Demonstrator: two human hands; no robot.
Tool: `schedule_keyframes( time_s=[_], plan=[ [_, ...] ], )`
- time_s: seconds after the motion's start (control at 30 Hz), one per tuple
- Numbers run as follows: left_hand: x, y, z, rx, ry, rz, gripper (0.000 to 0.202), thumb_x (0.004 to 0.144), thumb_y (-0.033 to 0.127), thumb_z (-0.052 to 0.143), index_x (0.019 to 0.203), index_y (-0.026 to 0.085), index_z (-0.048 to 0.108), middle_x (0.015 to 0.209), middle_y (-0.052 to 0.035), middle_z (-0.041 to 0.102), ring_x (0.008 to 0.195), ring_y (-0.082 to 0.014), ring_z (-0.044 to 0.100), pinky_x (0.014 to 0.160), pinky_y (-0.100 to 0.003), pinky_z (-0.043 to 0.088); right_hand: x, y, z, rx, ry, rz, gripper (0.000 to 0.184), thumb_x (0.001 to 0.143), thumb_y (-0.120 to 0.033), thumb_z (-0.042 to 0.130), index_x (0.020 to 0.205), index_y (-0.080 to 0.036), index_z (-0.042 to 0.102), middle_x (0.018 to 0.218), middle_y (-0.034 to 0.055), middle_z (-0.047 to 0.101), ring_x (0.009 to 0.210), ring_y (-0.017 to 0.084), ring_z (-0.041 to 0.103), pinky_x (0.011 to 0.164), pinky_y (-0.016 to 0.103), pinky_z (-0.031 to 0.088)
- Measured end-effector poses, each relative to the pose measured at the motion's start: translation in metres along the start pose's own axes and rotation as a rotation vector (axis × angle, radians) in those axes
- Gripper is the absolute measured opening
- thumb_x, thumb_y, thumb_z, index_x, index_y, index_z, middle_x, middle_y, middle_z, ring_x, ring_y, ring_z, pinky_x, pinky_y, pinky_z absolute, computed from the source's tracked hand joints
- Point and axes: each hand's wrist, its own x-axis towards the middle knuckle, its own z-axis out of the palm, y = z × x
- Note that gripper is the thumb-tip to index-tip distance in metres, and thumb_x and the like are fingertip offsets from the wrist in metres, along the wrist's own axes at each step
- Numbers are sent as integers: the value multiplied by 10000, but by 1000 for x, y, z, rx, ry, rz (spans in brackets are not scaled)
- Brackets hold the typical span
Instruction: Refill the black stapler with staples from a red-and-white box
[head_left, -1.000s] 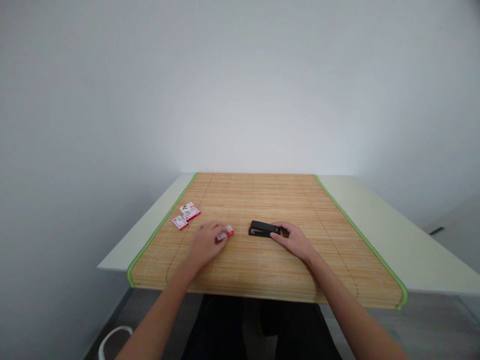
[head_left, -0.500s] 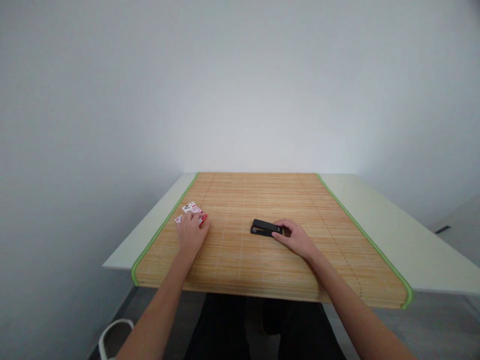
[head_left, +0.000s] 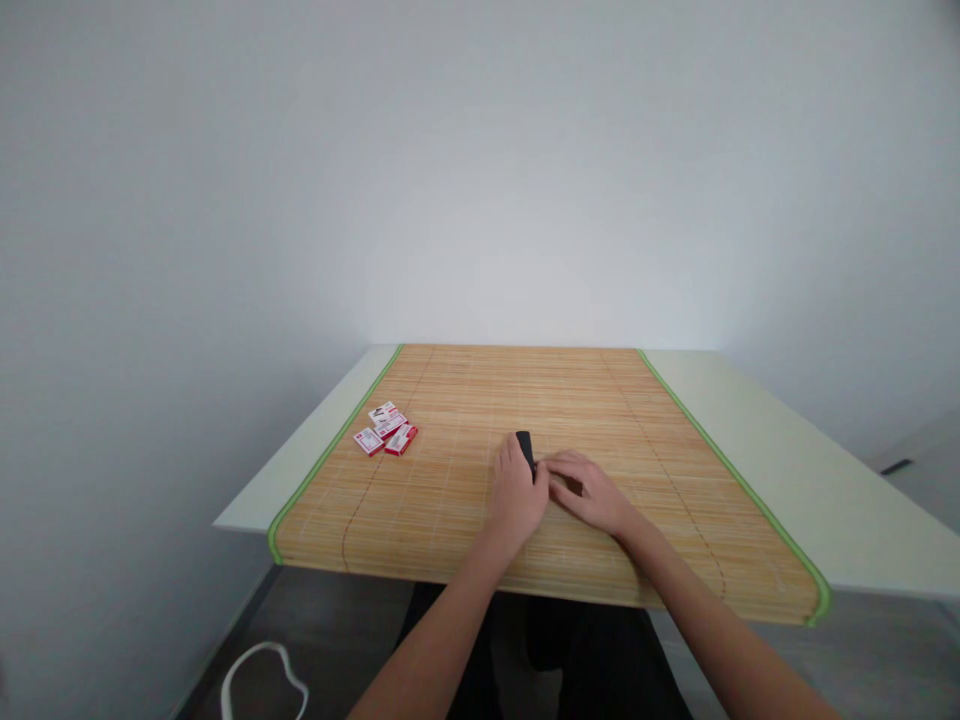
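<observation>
A black stapler (head_left: 525,447) lies on the bamboo mat (head_left: 465,400), near its middle, and only its far end shows between my hands. My left hand (head_left: 516,496) is closed round the stapler's left side. My right hand (head_left: 587,489) grips it from the right, fingers curled. Several small red and white staple boxes (head_left: 386,431) lie in a cluster at the mat's left side, well away from both hands.
The mat has green edging (head_left: 341,440) and covers most of a pale table (head_left: 787,470) set against a white wall. A white rounded object (head_left: 259,680) sits on the floor at the lower left. My dark-clothed legs show under the table's near edge.
My left hand set a red box down with the others at the left, then moved right to the stapler. The stapler has turned end-on between both hands.
</observation>
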Motion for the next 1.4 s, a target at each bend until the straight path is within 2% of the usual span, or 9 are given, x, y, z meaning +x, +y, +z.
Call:
schedule_keyframes(
  time_s=[0.17,0.47,0.57,0.73,0.87,1.0,1.07,1.23,1.4],
  plan=[
    [14,-39,-8,-52,-25,141,710,988,196,389,1639,196,103,1679,-160,240,1574,-290,195,1271,-565,247,-1,4,2,36,25,63,336,983,-437,519,1219,-329,732,1178,63,749,1109,279,661,1014,477,508],
    [49,-118,-102,273,120,93,641,990,170,374,1611,134,220,1611,-171,371,1537,-278,303,1260,-489,311,-2,9,2,33,30,62,326,998,-435,507,1215,-343,731,1199,49,742,1137,264,657,1042,479,500],
    [54,-135,-120,321,144,88,633,975,161,385,1593,109,257,1593,-186,391,1523,-285,329,1259,-481,313,-2,10,2,33,28,62,324,1000,-432,505,1211,-339,732,1196,50,743,1137,264,656,1040,481,500],
    [55,-146,-133,361,157,85,618,977,180,393,1581,120,275,1597,-177,389,1516,-288,339,1260,-490,308,-1,9,3,38,30,67,323,998,-435,509,1203,-334,737,1187,56,746,1137,269,658,1039,488,500],
    [52,-141,-139,380,162,79,604,979,183,395,1574,143,294,1582,-159,414,1499,-282,370,1246,-482,337,-1,9,3,47,43,54,310,994,-428,523,1198,-343,740,1181,53,748,1123,265,665,1029,478,505],
    [40,-112,-132,441,248,118,615,964,188,443,1563,131,320,1607,-165,376,1525,-310,308,1265,-526,277,-1,11,3,31,46,41,309,1001,-409,514,1200,-328,736,1169,61,748,1110,259,666,1016,467,512],
    [31,-89,-118,452,236,167,607,964,196,456,1558,152,338,1603,-149,390,1521,-310,308,1261,-551,263,-2,13,4,-1,55,34,321,1007,-397,498,1213,-307,727,1171,69,743,1114,256,659,1016,470,513],
    [16,-38,-65,437,-75,329,514,1006,327,448,1507,213,447,1543,-92,492,1454,-261,408,1238,-458,310,-1,16,9,-168,139,16,393,977,-378,535,1339,-274,647,1299,86,678,1226,257,596,1107,487,458],
    [11,-31,-40,531,-126,285,549,999,418,452,1513,226,458,1604,-86,419,1517,-316,291,1253,-526,216,0,11,12,-320,209,89,508,974,-366,506,1471,-264,521,1414,92,603,1324,256,527,1167,468,409]
  ],
)
